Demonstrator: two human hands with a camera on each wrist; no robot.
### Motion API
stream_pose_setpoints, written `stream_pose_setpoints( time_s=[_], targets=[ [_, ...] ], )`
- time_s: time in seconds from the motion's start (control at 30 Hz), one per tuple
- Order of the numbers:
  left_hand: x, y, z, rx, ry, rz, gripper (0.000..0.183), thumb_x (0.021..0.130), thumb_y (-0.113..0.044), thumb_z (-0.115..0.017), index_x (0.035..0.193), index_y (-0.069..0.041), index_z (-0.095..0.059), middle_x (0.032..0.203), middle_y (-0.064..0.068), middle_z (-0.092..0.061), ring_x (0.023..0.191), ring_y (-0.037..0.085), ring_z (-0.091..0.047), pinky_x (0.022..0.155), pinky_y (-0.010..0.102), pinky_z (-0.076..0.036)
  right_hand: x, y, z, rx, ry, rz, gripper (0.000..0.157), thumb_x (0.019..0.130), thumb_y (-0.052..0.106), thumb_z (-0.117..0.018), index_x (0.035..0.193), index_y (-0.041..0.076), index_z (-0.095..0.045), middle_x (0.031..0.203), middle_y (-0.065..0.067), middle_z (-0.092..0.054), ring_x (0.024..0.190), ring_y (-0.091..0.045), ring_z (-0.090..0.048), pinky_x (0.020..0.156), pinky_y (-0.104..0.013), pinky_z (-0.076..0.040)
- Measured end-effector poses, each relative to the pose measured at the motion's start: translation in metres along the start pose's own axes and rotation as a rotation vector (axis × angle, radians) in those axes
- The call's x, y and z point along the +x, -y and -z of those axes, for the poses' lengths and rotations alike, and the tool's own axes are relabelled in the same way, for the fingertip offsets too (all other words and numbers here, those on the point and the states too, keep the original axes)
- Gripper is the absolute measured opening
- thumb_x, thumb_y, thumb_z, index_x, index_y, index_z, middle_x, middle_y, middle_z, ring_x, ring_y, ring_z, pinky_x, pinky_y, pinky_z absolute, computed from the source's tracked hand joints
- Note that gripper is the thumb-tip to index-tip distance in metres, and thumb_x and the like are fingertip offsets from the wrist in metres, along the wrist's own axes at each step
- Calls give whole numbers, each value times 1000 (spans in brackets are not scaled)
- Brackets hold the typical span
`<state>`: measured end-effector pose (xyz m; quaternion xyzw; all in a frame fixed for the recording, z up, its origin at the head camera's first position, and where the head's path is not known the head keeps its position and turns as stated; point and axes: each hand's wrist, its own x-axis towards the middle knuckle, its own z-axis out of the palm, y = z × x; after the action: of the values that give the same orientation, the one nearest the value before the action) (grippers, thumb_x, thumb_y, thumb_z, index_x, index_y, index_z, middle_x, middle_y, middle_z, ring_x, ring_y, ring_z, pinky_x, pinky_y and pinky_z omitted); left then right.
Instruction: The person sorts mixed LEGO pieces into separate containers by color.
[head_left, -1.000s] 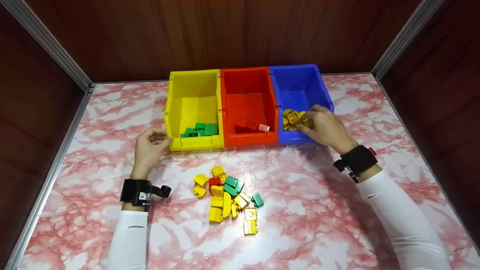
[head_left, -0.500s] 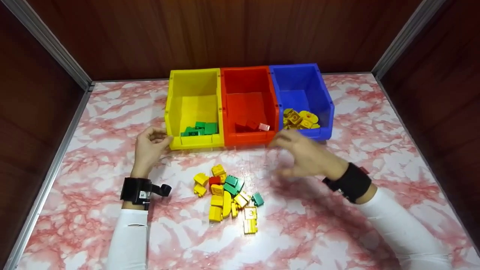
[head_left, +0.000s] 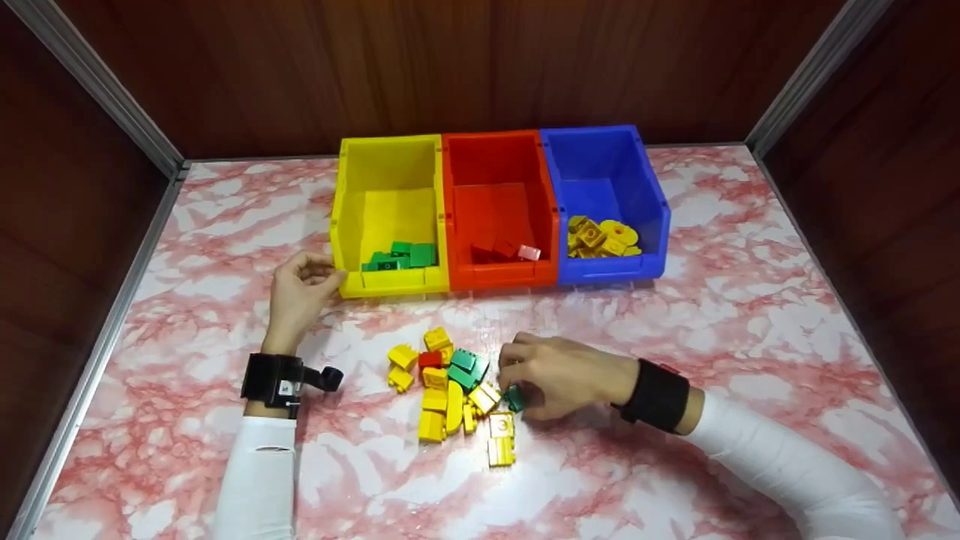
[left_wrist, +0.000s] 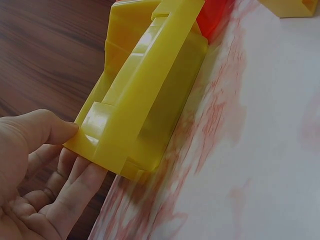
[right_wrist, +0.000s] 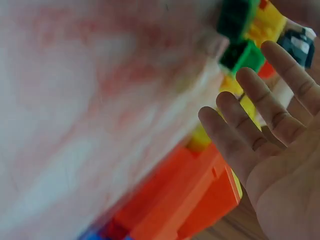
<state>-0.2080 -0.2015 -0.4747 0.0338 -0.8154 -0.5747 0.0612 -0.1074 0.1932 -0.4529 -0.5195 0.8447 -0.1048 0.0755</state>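
My left hand (head_left: pixel 300 300) holds the front left corner of the yellow bin (head_left: pixel 390 283). In the left wrist view its thumb (left_wrist: pixel 60 131) lies on the bin's front rim, with the fingers against the side. My right hand (head_left: pixel 566 375) reaches in from the right, close over the table, at the right edge of a brick pile. A small green toy brick (head_left: pixel 513 398) shows beside its thumb and fingertips. The right wrist view has the fingers (right_wrist: pixel 272 112) extended and spread, near green bricks (right_wrist: pixel 243 56). The pile mixes yellow bricks (head_left: pixel 433 426), green bricks (head_left: pixel 462 371) and a red brick (head_left: pixel 430 359).
The red bin (head_left: pixel 501 277) and blue bin (head_left: pixel 611 270) stand joined beside the yellow one. Green bricks (head_left: pixel 421 255) lie in the yellow bin, red and pink bricks (head_left: pixel 529 253) in the red, yellow bricks (head_left: pixel 615 246) in the blue. Dark wood panels (head_left: pixel 480 67) enclose the table.
My right hand has left the blue bin, where yellow bricks now show uncovered, and moved down and left to the green brick at the pile. The left hand has stayed put.
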Motion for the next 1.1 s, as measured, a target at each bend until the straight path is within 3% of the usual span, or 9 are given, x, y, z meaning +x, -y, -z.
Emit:
stream_pose_setpoints(
  time_s=[0.27, 0.47, 0.73, 1.1],
  targets=[
    [2, 0, 0, -7, 4, 3, 29, 92, -11, -81, 116, 3, -70, 96, -3, -70, 87, 5, -66, 79, 12, -55, 4, -1, -10, 80, -6, 32, 17, 81, 12, -81, 96, 21, -80, 99, 0, -66, 93, -14, -67, 80, -26, -60],
    [1, -1, 0, -19, 1, -4, 29, 91, -9, -81, 114, 4, -70, 98, 1, -70, 87, 5, -66, 79, 12, -55, 7, -3, -7, 103, -27, 27, 14, 83, 13, -82, 96, 19, -83, 97, -1, -67, 92, -13, -69, 80, -24, -61],
    [1, 0, 2, 4, 0, 22, 30, 92, -11, -81, 116, 3, -69, 98, -1, -70, 87, 5, -66, 80, 11, -55, 29, -11, 21, 130, -111, -37, 12, 89, 12, -82, 101, 13, -83, 97, -6, -70, 88, -16, -69, 82, -24, -63],
    [0, -1, 2, 6, 1, 9, 28, 93, -12, -80, 115, 2, -70, 98, 0, -71, 88, 6, -66, 80, 12, -55, 82, -29, 56, 177, -159, -49, 14, 92, 9, -79, 105, 6, -80, 106, -12, -73, 94, -24, -73, 87, -32, -65]
  ],
)
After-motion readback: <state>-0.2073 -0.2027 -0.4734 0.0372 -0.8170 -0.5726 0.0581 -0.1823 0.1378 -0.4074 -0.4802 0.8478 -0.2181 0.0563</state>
